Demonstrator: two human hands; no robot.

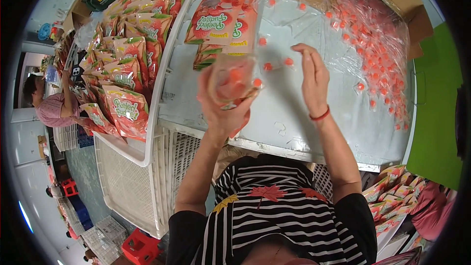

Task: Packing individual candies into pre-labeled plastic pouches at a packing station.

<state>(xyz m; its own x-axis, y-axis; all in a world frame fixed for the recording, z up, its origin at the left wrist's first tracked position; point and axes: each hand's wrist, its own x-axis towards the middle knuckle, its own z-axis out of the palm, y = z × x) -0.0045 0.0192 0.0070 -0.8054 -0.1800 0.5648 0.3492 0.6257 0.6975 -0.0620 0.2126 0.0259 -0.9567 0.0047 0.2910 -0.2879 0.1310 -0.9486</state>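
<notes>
My left hand (219,115) grips an opened red candy pouch (224,93) and holds it above the table. Through its mouth, blurred, a few orange-red candies can be made out inside. To the right, my right hand (314,76) hovers over the tabletop with fingers stretched out and nothing in them. Several individually wrapped candies (288,61) lie loose between the two hands. Beyond the left hand are flat, unfilled-looking pouches (211,22) in overlapping stacks. A large heap of wrapped candies (375,68) spills from a clear plastic bag (314,24) at the right.
At the left, a white tray (153,113) holds rows of plump filled pouches (128,110), above stacked white crates (132,181). A cardboard box (416,29) borders the far right. Co-workers (58,109) are at the left; more filled pouches (395,191) sit lower right.
</notes>
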